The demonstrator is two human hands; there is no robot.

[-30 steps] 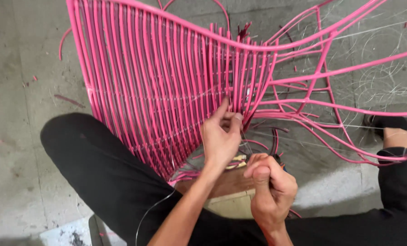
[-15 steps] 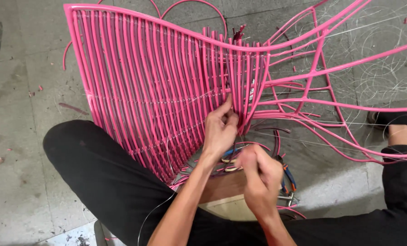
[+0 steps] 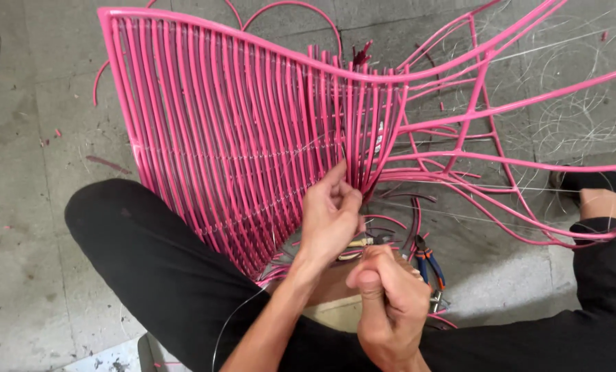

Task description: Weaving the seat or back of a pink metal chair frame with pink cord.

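L hand fingers pinching pink strands; R hand fisted, contents unclear.

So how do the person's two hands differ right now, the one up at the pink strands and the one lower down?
The left hand is raised against the pink woven frame, fingers pinching at the strands; the right hand sits lower, nearer the body, away from the weave. The left hand's fingers are partly extended, while the right hand is closed into a fist. What the right hand grips cannot be made out. Both are bare and close together above the pliers.
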